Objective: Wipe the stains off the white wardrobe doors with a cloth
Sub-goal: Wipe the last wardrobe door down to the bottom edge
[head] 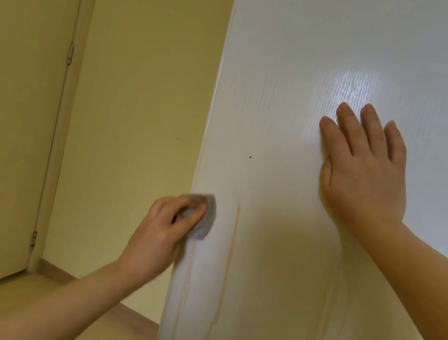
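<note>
From my head camera, the white wardrobe door (354,58) fills the right side, glossy with a fine wood-grain texture. Thin brownish drip stains (229,259) run down its lower part, and a small dark speck (250,156) sits above them. My left hand (161,236) curls its fingers round a folded grey cloth (204,220), pressing it to the door near the left edge, just beside the streaks. My right hand (364,175) lies flat on the door higher up, fingers straight and slightly spread. A yellow wall (140,96) stands to the left.
</note>
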Demonstrator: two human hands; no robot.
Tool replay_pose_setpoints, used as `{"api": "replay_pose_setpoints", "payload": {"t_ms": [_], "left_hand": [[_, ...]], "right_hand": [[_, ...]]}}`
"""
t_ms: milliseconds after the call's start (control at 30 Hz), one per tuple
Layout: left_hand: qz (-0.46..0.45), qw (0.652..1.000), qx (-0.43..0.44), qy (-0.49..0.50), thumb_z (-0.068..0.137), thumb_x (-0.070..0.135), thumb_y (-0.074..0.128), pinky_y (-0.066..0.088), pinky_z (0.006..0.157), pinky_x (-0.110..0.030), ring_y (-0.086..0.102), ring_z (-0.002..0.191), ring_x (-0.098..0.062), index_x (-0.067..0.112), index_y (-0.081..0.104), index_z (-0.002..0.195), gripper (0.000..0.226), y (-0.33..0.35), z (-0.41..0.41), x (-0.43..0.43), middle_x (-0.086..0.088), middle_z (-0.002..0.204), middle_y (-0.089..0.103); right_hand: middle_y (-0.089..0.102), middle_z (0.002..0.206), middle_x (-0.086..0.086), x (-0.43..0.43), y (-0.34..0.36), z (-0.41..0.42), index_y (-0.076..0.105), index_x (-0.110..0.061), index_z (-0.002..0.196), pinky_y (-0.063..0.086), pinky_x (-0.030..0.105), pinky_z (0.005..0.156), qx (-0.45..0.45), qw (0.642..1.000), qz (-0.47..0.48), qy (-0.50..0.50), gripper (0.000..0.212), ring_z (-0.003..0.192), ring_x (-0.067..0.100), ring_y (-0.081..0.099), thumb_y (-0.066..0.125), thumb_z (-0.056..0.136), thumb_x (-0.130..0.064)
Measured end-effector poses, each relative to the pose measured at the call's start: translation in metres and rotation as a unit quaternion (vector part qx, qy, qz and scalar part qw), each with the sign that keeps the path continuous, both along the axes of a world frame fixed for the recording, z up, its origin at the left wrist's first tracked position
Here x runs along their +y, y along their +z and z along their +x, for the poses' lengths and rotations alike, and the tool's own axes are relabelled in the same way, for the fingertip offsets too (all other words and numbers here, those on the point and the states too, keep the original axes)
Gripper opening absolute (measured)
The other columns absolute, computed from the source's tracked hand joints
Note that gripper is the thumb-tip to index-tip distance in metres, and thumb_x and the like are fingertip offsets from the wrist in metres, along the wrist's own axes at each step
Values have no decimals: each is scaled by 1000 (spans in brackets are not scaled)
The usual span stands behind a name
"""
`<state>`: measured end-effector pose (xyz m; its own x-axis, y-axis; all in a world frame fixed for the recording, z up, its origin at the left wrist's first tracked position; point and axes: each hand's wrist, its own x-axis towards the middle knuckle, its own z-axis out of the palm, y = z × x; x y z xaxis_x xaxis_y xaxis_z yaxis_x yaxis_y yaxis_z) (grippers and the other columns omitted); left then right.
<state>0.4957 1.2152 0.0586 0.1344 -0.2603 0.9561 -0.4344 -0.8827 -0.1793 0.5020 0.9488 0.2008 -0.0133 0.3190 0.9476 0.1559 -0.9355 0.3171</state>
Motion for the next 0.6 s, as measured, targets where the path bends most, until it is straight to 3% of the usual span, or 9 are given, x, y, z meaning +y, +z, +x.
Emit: {"api": "replay_pose_setpoints", "payload": {"t_ms": [67, 167, 267, 367, 433, 500, 600], "left_hand": [[-33, 999, -18, 4, 91, 8, 40, 42, 83, -35, 55, 91, -40, 6, 57, 124, 37, 44, 10, -3, -17, 114, 58], [-118, 992, -43, 2, 92, 8, 42, 38, 82, -31, 53, 92, -41, 3, 60, 124, 37, 76, 19, -21, -20, 115, 59], [-97, 995, -28, 4, 86, 6, 42, 36, 85, -28, 47, 96, -35, 10, 52, 127, 43, 9, 10, -24, -13, 121, 51], [-29, 999, 44, 7, 92, 12, 38, 50, 73, -41, 56, 90, -36, 14, 47, 131, 40, -48, -7, -10, -14, 118, 55], [-29, 998, 61, -2, 96, 11, 37, 51, 80, -45, 57, 97, -39, 11, 51, 131, 38, -20, -3, -5, -17, 122, 57], [-97, 994, 48, -7, 94, 8, 44, 49, 88, -44, 55, 104, -41, 8, 56, 129, 37, 33, 8, -12, -17, 124, 57], [-165, 985, 12, -55, 94, 8, 42, 47, 80, -44, 54, 96, -39, 11, 57, 126, 35, 69, 19, -24, -16, 116, 60]], "right_hand": [[40, 144, 13, 2, -1, -1, 44, -9, 135, 3, 40, 110, 7, 1000, -2, -9, 46, 135, 36, 29, 36, 90, -12], [42, 143, 13, 2, 1, 0, 46, -9, 134, 7, 43, 109, 1, 1000, -1, -16, 47, 134, 36, 32, 35, 89, -14], [44, 141, 14, 3, 0, 0, 50, -7, 130, 10, 44, 109, -5, 1000, 6, -17, 45, 132, 37, 35, 38, 87, -11], [43, 141, 15, 11, -9, -1, 50, -6, 129, 8, 46, 109, 6, 1000, 29, -7, 45, 133, 37, 33, 37, 86, -10], [42, 142, 15, 14, -13, -2, 49, -5, 129, 6, 47, 109, 8, 999, 39, 0, 46, 134, 37, 32, 31, 87, -11], [41, 143, 16, 14, -15, -1, 48, -4, 130, 4, 46, 109, 12, 999, 40, 4, 48, 134, 37, 31, 27, 88, -13], [40, 143, 16, 14, -15, 0, 48, -3, 130, 4, 46, 109, 4, 999, 43, 9, 49, 134, 38, 31, 26, 88, -13]]}}
